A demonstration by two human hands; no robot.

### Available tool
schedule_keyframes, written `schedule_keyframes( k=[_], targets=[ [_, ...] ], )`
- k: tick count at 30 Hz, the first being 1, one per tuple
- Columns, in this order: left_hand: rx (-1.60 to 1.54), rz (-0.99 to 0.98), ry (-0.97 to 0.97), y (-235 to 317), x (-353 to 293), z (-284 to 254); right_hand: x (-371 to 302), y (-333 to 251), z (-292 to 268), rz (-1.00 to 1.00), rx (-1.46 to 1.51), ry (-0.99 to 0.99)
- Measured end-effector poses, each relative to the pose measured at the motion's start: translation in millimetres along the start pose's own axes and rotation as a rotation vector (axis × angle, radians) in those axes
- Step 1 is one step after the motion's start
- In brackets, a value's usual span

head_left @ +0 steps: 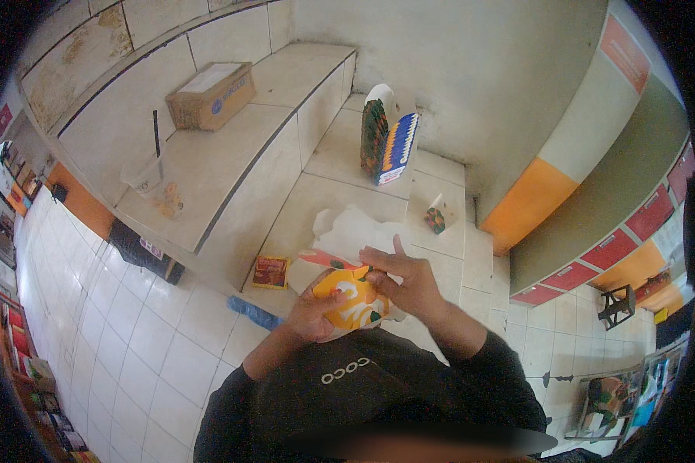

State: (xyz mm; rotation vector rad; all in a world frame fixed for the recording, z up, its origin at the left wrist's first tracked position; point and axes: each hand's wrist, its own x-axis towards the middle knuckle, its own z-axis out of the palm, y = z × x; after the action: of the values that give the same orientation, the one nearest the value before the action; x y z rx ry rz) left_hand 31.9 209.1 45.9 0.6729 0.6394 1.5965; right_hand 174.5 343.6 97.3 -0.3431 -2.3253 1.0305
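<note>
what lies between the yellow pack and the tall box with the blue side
In the head view, a crumpled white sheet, partly hidden by the right hand, then bare tile up to the tall box.

A blue round mark and a line of blue lettering stand on one side face of the brown cardboard box (211,102); a white label (208,78) lies on its top face, its print too faint to read. Pale capital letters run across the front of the black garment (363,390), rising toward the right. On the red-and-yellow packet (270,272), the orange-red wall sign (624,52) and the blue-and-white carton (399,147), any print is too small to read.
</note>
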Motion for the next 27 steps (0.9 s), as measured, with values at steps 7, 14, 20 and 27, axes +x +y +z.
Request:
schedule_keyframes(
  k=[7, 14, 20, 27],
  targets=[
    [-0.557, 0.108, -0.333, 4.9, 7.6, -6.9, -4.5, 1.9, 0.5, -0.482, 0.060, 0.085],
    [0.620, -0.317, -0.041, 50.5, 2.7, 20.5, -5.7, 15.1, 1.7, -0.566, 0.103, -0.027],
    [0.652, -0.235, -0.172, 39.3, 2.7, 16.0, -0.5, 10.7, 12.5, -0.236, -0.132, 0.165],
    [0.179, -0.275, -0.086, 28.3, -1.5, -3.3, 0.2, 7.7, 12.4, -0.187, -0.085, 0.135]
  ],
)
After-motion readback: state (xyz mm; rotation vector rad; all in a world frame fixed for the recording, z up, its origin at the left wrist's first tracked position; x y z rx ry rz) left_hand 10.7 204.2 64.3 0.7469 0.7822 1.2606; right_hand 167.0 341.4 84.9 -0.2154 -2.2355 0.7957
